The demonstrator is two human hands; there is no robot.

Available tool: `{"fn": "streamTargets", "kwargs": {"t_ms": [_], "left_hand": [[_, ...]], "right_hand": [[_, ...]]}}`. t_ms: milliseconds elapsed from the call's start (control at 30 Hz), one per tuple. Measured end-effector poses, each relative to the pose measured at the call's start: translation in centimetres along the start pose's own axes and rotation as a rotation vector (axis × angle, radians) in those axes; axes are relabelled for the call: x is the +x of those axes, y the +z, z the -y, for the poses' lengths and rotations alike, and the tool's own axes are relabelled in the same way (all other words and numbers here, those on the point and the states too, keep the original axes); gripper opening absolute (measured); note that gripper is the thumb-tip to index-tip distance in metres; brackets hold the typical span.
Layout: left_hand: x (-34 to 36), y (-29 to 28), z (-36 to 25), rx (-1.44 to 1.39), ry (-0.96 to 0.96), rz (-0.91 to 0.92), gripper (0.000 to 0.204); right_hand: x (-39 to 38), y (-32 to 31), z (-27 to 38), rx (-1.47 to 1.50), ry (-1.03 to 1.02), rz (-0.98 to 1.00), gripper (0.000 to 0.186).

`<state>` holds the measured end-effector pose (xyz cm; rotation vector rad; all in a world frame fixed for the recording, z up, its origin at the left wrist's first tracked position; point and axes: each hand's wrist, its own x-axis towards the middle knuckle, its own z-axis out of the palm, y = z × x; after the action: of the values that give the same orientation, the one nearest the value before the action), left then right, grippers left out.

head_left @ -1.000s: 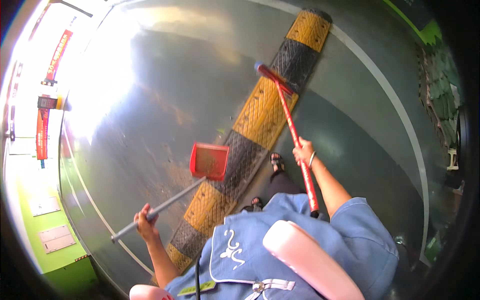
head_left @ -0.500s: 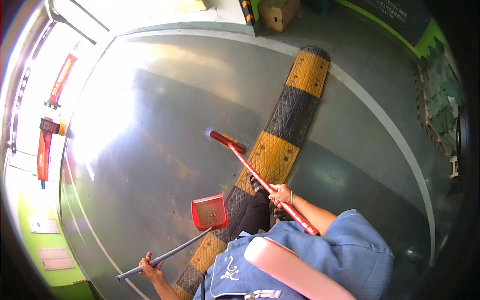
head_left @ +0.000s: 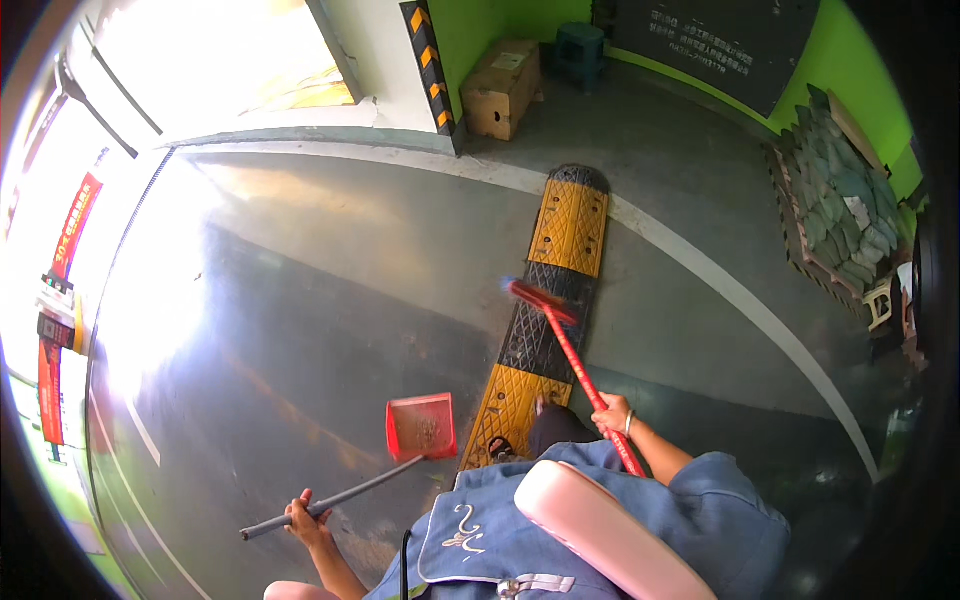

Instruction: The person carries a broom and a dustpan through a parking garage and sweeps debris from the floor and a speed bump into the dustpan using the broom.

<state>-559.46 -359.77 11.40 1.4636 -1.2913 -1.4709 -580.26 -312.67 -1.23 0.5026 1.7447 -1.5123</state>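
Left hand (head_left: 308, 518): fingers curled round grey handle (head_left: 375, 484), red dustpan (head_left: 393, 432) at its far end, ahead and right of grip | Right hand (head_left: 612, 415): wrapped round pole of red broom (head_left: 573, 355), blurred head ahead-left, at black section of speed bump (head_left: 530, 345) | Dustpan: brownish grit inside

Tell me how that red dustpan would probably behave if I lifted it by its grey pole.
The red dustpan looks thin-walled, so it's probably light for its size. Its slim, rod-like grey pole seems stiff. Tilting could spill the brownish debris that appears to lie loose in the open pan.
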Motion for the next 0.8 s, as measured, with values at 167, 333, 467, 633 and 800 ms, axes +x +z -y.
{"fn": "streamTargets", "kwargs": {"t_ms": [167, 333, 467, 633, 800], "left_hand": [[3.6, 8.2, -0.5, -0.116, 0.018, 0.059, 0.015], [3.9, 16.4, -4.2, -0.172, -0.021, -0.101, 0.013], [5.3, 24.6, -8.7, -0.209, -0.02, -0.143, 0.007], [5.5, 27.7, -11.0, -0.287, -0.014, -0.288, 0.004], [8.5, 29.4, -11.2, -0.276, -0.067, -0.386, 0.003]], "right_hand": [[5.4, -5.5, 2.5, 0.169, 0.001, -0.041, 0.02], [12.7, -9.7, 9.8, 0.275, 0.163, -0.053, 0.011], [20.1, -10.1, 19.3, 0.165, 0.113, 0.089, 0.011], [26.9, -6.4, 30.2, 0.24, 0.305, 0.335, 0.015], [32.4, 1.8, 40.0, -0.024, 0.192, 0.486, 0.016]]}}
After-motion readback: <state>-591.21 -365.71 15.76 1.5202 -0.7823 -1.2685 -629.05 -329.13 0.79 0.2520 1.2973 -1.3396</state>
